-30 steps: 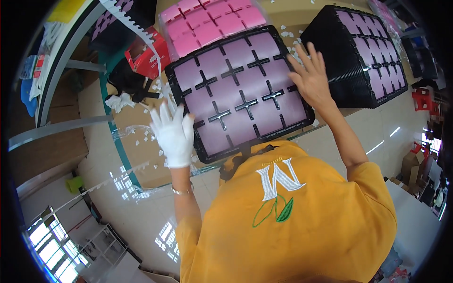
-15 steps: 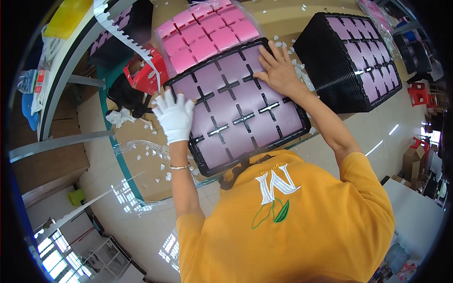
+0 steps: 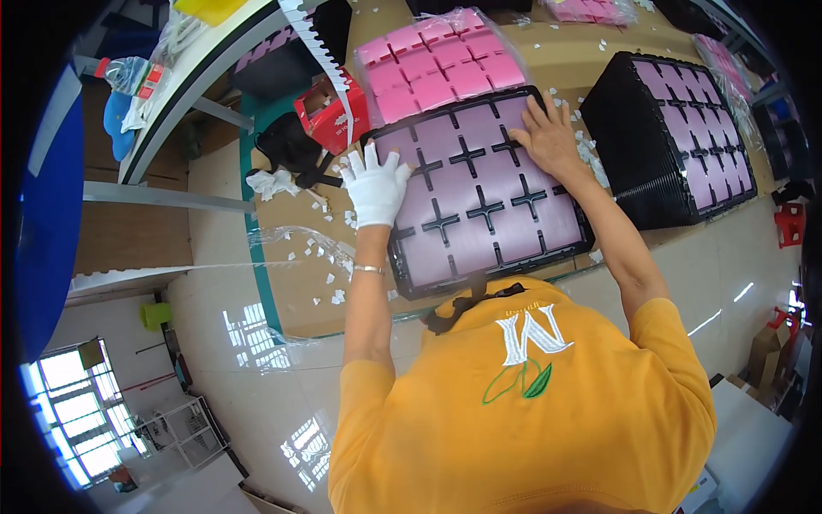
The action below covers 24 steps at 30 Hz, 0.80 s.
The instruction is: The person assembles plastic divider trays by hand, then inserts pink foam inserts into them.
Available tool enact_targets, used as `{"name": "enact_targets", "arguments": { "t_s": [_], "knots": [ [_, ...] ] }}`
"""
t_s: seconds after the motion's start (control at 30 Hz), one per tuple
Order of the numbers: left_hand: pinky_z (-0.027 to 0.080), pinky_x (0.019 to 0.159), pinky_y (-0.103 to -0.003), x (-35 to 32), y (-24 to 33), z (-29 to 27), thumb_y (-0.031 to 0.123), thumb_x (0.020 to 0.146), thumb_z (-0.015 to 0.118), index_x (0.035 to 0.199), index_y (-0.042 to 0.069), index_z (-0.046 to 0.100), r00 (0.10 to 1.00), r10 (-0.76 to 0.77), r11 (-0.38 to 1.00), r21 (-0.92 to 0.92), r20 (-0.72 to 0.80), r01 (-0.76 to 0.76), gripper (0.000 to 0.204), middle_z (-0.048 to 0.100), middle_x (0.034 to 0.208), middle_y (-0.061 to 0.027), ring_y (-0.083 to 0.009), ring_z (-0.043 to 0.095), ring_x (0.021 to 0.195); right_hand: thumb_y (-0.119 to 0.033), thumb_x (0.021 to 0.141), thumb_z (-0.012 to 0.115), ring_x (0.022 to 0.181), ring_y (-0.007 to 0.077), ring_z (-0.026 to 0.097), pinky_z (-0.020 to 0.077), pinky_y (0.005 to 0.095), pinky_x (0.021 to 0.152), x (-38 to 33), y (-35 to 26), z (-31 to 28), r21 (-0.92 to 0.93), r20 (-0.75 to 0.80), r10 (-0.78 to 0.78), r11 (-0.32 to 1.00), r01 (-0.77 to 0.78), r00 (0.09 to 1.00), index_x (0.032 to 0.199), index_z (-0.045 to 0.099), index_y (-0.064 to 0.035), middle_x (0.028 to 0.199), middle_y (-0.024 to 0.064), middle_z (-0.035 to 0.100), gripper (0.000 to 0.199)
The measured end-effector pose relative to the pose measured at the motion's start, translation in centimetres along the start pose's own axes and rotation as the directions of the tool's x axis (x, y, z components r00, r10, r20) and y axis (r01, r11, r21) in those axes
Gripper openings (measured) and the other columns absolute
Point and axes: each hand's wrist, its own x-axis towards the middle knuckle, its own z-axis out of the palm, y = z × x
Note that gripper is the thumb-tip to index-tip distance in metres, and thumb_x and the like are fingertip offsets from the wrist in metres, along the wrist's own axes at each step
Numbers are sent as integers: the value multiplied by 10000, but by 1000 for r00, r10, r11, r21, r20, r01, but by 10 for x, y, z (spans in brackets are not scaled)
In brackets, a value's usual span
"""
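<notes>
Since prior frame, bare right hand (image 3: 548,137) slid to far edge of pink foam sheet (image 3: 479,201) in black tray (image 3: 402,257) on cardboard-topped bench (image 3: 291,283), palm flat, w/ gloved left hand (image 3: 375,190) spread on near-left corner; prob. light, soft, tear-prone—lift by edges.

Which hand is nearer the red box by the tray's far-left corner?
Left. The gloved left hand rests on the tray's left edge, just right of the red box; the bare right hand presses the tray's far-right part.
</notes>
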Motion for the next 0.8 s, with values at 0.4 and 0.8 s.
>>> {"name": "enact_targets", "arguments": {
  "t_s": [0.4, 0.8],
  "knots": [
    [375, 925, -569, 8, -22, -23, 478, 854, 528, 976, 129, 689, 997, 62, 994, 82, 43, -66, 403, 539, 1235, -164, -413, 446, 1169, -485, 933, 391, 1352, 345, 292, 219, 531, 1085, -18, 1, -32, 17, 25, 93, 996, -93, 995, 1179, 643, -156, 1399, 151, 425, 482],
    [490, 684, -332, -69, -53, 17, 217, 820, 598, 1061, 7, 672, 783, -395, 452, -640, 481, 621, 328, 691, 894, -145, -228, 634, 752, -216, 882, 579, 696, 207, 619, 479, 324, 653, -48, 67, 4, 586, 336, 443, 592, -553, 831, 1011, 688, -15, 813, 130, 649, 262]
  ]
}}
